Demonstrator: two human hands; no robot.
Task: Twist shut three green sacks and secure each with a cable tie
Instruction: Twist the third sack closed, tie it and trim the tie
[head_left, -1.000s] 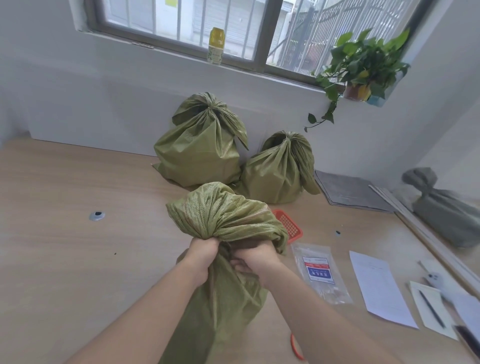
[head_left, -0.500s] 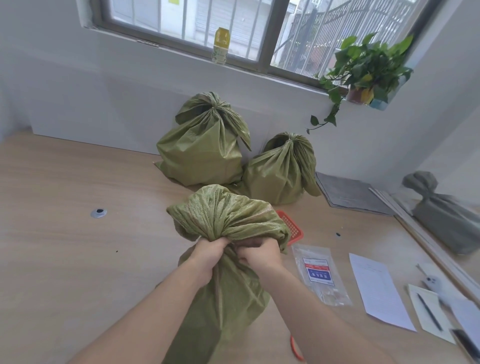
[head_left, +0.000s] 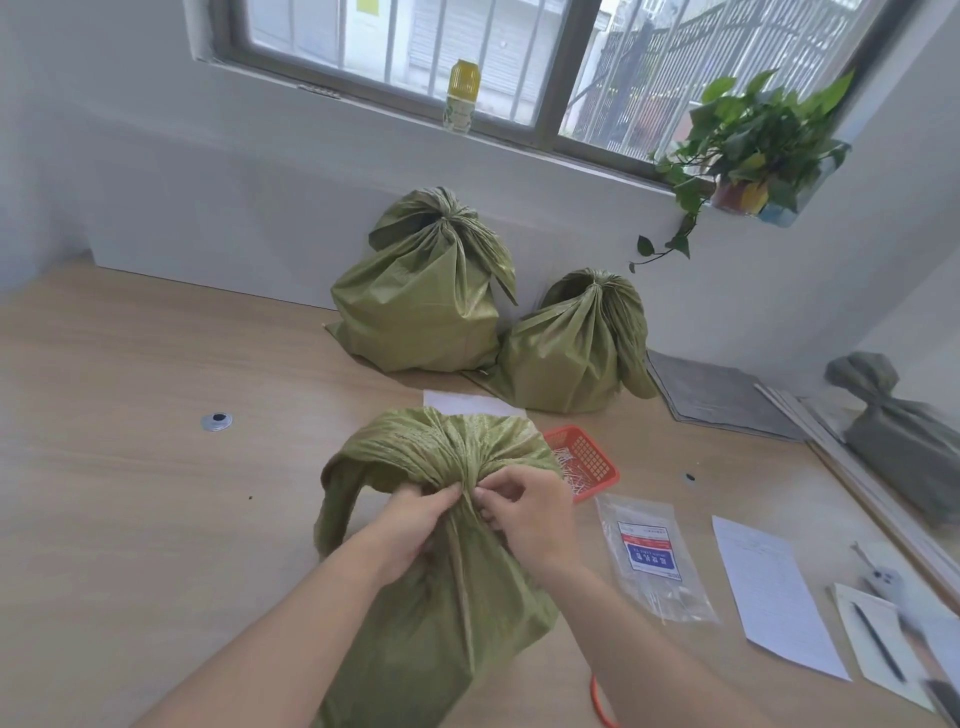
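Looks like a plain office or packing room (more workroom than home). Shown by a pale wooden worktop (head_left: 130, 493) against a white wall (head_left: 208, 197) under a barred window (head_left: 415, 41), with a potted plant (head_left: 753, 140) and a bottle (head_left: 461, 96) on the sill (head_left: 374, 117); also by paper sheets (head_left: 769, 592), a pen (head_left: 878, 642), a red basket (head_left: 589, 457) and a packet of cable ties (head_left: 649, 556).
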